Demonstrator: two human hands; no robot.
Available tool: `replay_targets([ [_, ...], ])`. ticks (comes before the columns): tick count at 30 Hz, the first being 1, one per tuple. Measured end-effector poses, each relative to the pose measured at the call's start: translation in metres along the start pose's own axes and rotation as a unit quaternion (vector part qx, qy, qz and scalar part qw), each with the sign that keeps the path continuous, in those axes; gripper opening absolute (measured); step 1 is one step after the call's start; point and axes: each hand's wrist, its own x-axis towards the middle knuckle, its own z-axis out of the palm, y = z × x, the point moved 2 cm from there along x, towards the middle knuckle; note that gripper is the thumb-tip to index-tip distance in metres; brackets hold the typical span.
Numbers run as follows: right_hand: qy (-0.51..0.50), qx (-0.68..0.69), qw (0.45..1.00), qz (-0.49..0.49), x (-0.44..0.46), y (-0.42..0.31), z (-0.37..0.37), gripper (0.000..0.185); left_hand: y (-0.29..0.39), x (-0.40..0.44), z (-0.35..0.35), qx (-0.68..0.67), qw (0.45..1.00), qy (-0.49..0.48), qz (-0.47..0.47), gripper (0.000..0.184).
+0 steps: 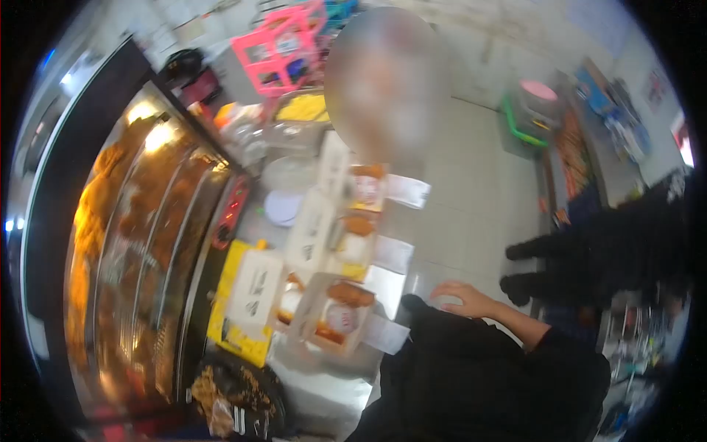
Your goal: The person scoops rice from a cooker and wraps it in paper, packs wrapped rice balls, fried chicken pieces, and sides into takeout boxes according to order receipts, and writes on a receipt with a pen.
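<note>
My right hand (464,298) is in front of my black clothing, right of the counter, with its fingers loosely curved and apart and nothing visible in it. My left hand is not in view. Nearest to the hand, on the counter's edge, are white paper slips (387,335). Beside them stands an open box (339,317) with fried food and a wrapped white item. Farther up are another open box (353,247) and one with a red-printed wrapped item (367,188). A raised box lid (254,287) lies over a yellow sheet (228,324).
A lit glass display case (147,243) of fried food fills the left. A black pan (243,394) is below. A person (387,81), blurred, is at the top; another in black (604,243) is at the right. Pink crate (276,55) and green-edged tub (526,114) stand behind.
</note>
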Motion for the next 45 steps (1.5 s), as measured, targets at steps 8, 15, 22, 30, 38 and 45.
replay_targets([
  [8,0.116,0.411,0.763,0.484,-0.192,0.319,0.046,0.046,0.382,-0.198,-0.205,-0.479,0.859,-0.06,-0.172,0.023],
  [15,-0.096,0.09,0.844,0.52,-0.213,0.392,-0.087,0.051,0.681,-0.296,-0.234,-0.573,0.584,-0.501,-0.281,0.031],
  [22,-0.238,-0.09,0.903,0.346,-0.091,0.426,-0.282,0.057,0.83,-0.379,-0.139,-0.548,0.364,-0.638,-0.4,0.031],
  [30,0.237,-0.242,0.938,-0.073,0.39,0.313,-0.639,0.036,0.989,-0.541,0.07,-0.432,0.458,-0.548,-0.551,0.045],
  [38,0.055,-0.382,0.898,-0.21,0.604,0.358,-0.722,0.05,1.068,-0.612,0.234,-0.307,0.589,-0.371,-0.649,0.061],
  [45,0.17,-0.41,0.89,-0.102,0.694,0.426,-0.868,0.051,1.103,-0.606,0.255,-0.343,0.511,-0.313,-0.724,0.057],
])
